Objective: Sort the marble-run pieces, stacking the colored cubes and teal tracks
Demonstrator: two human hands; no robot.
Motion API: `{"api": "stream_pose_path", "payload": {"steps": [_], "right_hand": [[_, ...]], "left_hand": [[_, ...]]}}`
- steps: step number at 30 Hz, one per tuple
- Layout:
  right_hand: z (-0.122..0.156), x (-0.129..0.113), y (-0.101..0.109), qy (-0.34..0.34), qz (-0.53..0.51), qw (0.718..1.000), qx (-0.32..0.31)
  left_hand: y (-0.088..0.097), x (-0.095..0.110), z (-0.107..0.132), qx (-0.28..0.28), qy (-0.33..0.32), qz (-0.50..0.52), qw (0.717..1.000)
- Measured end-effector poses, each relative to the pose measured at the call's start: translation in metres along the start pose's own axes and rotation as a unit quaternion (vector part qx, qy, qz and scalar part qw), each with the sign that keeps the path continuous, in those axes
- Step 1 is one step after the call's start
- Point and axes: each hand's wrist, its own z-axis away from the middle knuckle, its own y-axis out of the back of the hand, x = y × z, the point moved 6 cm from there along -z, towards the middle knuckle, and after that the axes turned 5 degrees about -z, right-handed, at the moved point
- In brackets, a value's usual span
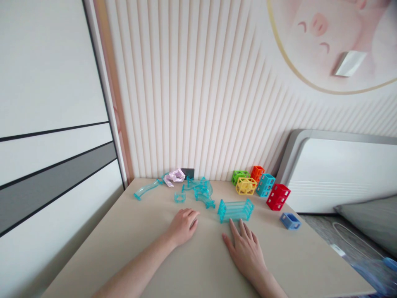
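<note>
My left hand [182,227] rests on the table with its fingers loosely bent and the thumb apart, holding nothing. Ahead of it lie a small clear teal piece [180,197] and a curved clear teal track piece [205,199]. My right hand [246,250] lies palm down, fingers spread. Its fingertips are at the near edge of a set of straight clear teal track pieces [235,210]; whether they touch is hard to tell. Further left, another long teal track piece [147,189] reaches toward a crumpled pale purple wrapper [174,176].
Hollow toy blocks stand at the right rear: green [240,176], yellow [246,186], orange [257,174], teal [265,185] and red [278,196]. A blue block [290,221] sits near the right table edge. A black wall socket [188,173] is behind. A bed headboard [344,174] stands right.
</note>
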Motion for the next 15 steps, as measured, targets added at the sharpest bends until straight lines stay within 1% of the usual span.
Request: {"api": "stream_pose_path", "payload": {"steps": [7, 15], "right_hand": [[-0.016, 0.001, 0.000, -0.003, 0.003, 1.000, -0.006], [-0.035, -0.003, 0.004, -0.005, 0.001, 1.000, -0.024]], "left_hand": [[0.005, 0.002, 0.000, -0.007, 0.008, 0.013, 1.000], [0.003, 0.001, 0.000, -0.007, 0.010, 0.019, 1.000]]}}
